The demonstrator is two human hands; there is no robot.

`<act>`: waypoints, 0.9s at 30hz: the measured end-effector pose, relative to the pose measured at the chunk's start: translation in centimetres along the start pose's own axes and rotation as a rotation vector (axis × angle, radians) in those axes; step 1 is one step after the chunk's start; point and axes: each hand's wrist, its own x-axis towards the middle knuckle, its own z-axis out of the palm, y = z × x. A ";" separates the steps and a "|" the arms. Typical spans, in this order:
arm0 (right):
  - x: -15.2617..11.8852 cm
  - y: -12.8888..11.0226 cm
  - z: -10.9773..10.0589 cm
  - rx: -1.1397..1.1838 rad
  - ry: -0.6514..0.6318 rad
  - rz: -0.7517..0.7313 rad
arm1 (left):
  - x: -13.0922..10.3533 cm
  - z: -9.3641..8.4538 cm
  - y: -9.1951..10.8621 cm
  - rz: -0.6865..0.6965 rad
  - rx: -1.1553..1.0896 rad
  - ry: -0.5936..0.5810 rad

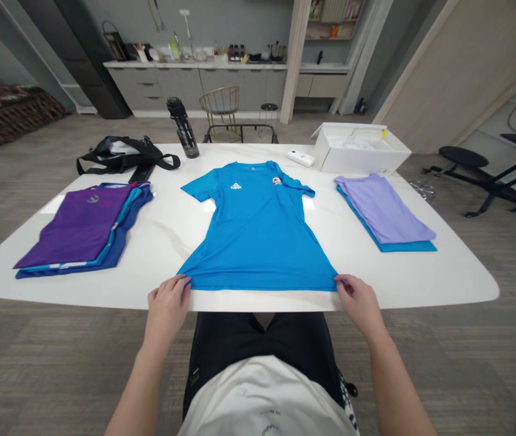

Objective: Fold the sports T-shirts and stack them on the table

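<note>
At the table's near edge, the left hand pinches one hem corner of a bright blue short-sleeved fabric T-shirt, and the right hand pinches the other. The shirt lies front up on the white glossy table, neck away from the person. Uneven pulling could skew the hem or drag creases across the body; its right-side sleeve looks bunched, so a fold made now might trap that wrinkle. Beyond, left, sits a purple-topped clothes stack; right, a lavender folded garment over blue cloth. Farther back stands a black-capped dark bottle, which a wide fabric swing might tip.
</note>
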 end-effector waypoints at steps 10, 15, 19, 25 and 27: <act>-0.4 0.7 1.0 -0.079 0.064 -0.083 | -0.4 -0.2 1.6 -0.044 0.060 0.039; -0.8 0.4 0.9 -0.099 0.084 -0.099 | -0.8 -0.1 2.2 -0.046 0.080 0.074; -0.2 0.3 0.4 -0.043 0.011 -0.072 | -0.7 -0.2 2.2 -0.035 0.086 0.092; 3.6 -0.5 0.5 -0.008 -0.055 -0.108 | 2.7 -0.1 0.8 0.025 -0.027 0.074; 5.8 -1.4 0.9 -0.027 -0.086 -0.159 | 5.2 0.2 0.5 0.077 -0.112 0.034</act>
